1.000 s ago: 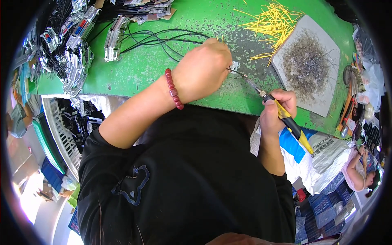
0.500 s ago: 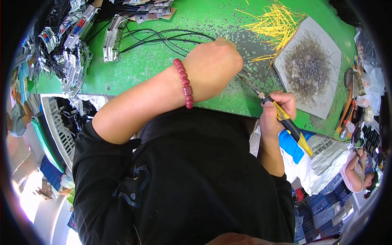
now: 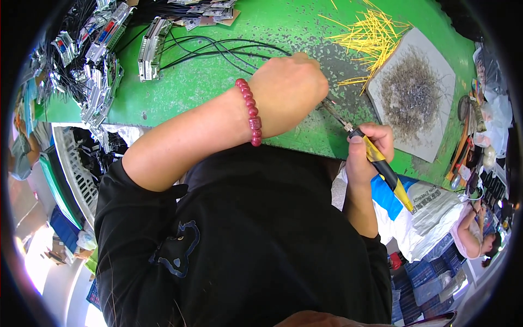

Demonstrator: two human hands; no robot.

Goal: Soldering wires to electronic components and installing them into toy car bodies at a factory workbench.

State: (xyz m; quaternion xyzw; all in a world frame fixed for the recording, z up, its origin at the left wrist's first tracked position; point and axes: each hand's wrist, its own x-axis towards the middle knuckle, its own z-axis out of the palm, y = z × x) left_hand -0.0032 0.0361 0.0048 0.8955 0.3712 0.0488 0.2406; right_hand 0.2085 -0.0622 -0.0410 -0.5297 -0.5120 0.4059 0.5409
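Observation:
My left hand [image 3: 289, 92], closed with its fingers tucked underneath and mostly hidden, is on the black cables [image 3: 218, 46] over the green table. They run in from silver metal connector shells [image 3: 152, 49] on the left. Past the knuckles a thin bare wire end shows, very small. A yellow and black soldering iron [image 3: 384, 169] is gripped like a pen in my right hand [image 3: 373, 144]. Its metal tip points up and left, close beside the fingers of my left hand; whether it touches the wire I cannot tell.
Thin yellow sticks [image 3: 376, 41] lie loose at the far right, beside a grey slab [image 3: 376, 87] bearing dark scraps. Several more connector shells with cables [image 3: 101, 82] crowd the left of the green table [image 3: 190, 103]. A white sack [image 3: 430, 218] stands below its right edge; another person [image 3: 468, 234] sits beyond.
My left hand has shifted slightly right, with the cables. The soldering iron's rear end has swung a little to the left, while its tip stays near my left hand.

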